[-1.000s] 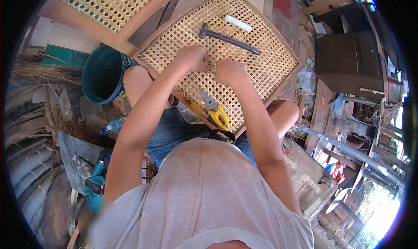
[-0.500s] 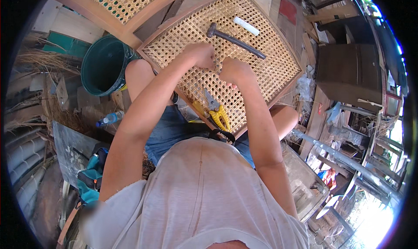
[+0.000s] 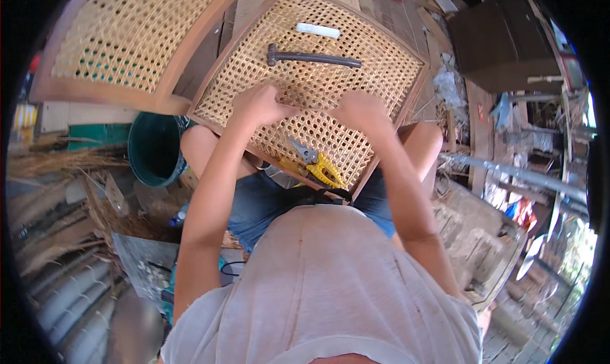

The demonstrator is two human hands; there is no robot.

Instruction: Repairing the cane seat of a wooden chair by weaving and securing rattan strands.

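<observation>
Daylight is brightest at the right edge, where glare bleaches out detail; soft, even light covers the honey-coloured woven cane panel in a brown wooden frame [image 3: 305, 81]. The dark-brown boxy cabinet [image 3: 502, 40] at far right sits in shade. A round grey-brown patch [image 3: 136, 329] near left is blurred; fisheye distortion bends outer lines

Head-worn wide fisheye, facing steeply down over shirt [image 3: 324, 268] toward left hand [image 3: 259, 106], right hand [image 3: 362, 113], cane panel [image 3: 311, 84]; fairly near.
</observation>
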